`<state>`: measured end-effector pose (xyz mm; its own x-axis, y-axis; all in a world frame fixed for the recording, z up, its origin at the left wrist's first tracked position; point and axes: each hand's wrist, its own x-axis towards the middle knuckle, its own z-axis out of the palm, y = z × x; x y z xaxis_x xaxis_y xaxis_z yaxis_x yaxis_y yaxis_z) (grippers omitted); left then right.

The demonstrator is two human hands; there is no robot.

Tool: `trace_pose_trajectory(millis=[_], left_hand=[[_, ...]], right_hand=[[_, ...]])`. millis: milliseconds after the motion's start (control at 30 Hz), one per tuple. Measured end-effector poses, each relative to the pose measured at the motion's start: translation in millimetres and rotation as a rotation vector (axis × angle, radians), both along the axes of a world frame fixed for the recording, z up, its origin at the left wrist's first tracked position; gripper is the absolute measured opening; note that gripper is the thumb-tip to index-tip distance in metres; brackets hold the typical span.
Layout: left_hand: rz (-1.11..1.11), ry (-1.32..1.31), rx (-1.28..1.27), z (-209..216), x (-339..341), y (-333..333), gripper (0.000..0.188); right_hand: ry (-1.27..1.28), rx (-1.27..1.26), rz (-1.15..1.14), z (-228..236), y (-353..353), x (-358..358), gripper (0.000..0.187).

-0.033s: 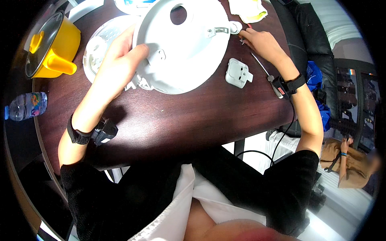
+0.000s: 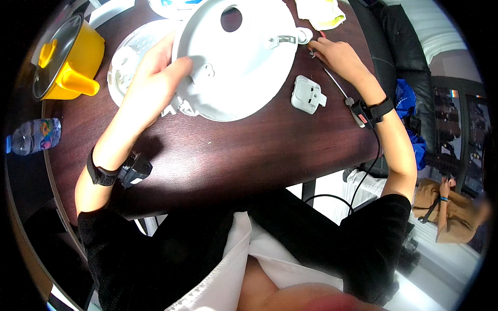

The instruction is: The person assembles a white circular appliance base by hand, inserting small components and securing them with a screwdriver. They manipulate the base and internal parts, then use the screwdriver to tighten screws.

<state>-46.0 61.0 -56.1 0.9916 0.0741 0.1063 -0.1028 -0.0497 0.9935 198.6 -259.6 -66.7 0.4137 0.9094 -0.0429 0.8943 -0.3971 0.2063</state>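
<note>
We hold a big white round part (image 2: 244, 78) with our left hand (image 2: 161, 78). The hand is gripping its left edge, with the thumb on top and the other fingers mostly hidden. The round part is up at the top middle of our view, over the brown table (image 2: 233, 155). It has a round hole near its top and a small metal strip on its right side. A white knob (image 2: 304, 36) sticks out at the right edge.

Our right hand (image 2: 340, 59) is just to the right of that knob. Its fingers are bent down near some tiny metal bits (image 2: 313, 54) on the table. We cannot tell if the fingers are pinching anything.

Below the right hand, we see a small pale grey plastic piece (image 2: 307, 96) lying on the table. A screwdriver (image 2: 357, 116) lies to the right of it, partly under our wrist.

Behind our left hand there is a clear round piece (image 2: 117, 78). On the far left we see a yellow pot (image 2: 89, 46) with a lid, and a clear bottle (image 2: 36, 137) lying on its side. A white and yellow cloth (image 2: 324, 15) is at the top right of the table.
</note>
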Motion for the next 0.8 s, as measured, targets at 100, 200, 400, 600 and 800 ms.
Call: trace_pose_trajectory(millis=[100,200,400,600,800], left_hand=[[-0.010,0.018,-0.001,0.9,0.2,-0.3,0.045],[-0.008,0.017,-0.003,0.8,0.0,-0.6,0.046],[-0.002,0.046,-0.039,1.3,0.0,-0.1,0.046],[0.001,0.058,-0.075,1.2,1.3,-2.3,0.046],[-0.023,0.065,-0.039,4.0,0.4,-1.4,0.045]], right_hand=[[0.043,0.073,0.035,-6.0,-6.3,7.3,0.016],[0.031,0.056,0.009,-7.7,-6.9,6.9,0.015],[0.101,0.082,-0.011,-2.5,-8.2,2.2,0.021],[0.142,0.044,-0.016,4.2,-3.7,-7.3,0.024],[0.128,0.065,0.053,3.4,-2.0,-3.8,0.021]])
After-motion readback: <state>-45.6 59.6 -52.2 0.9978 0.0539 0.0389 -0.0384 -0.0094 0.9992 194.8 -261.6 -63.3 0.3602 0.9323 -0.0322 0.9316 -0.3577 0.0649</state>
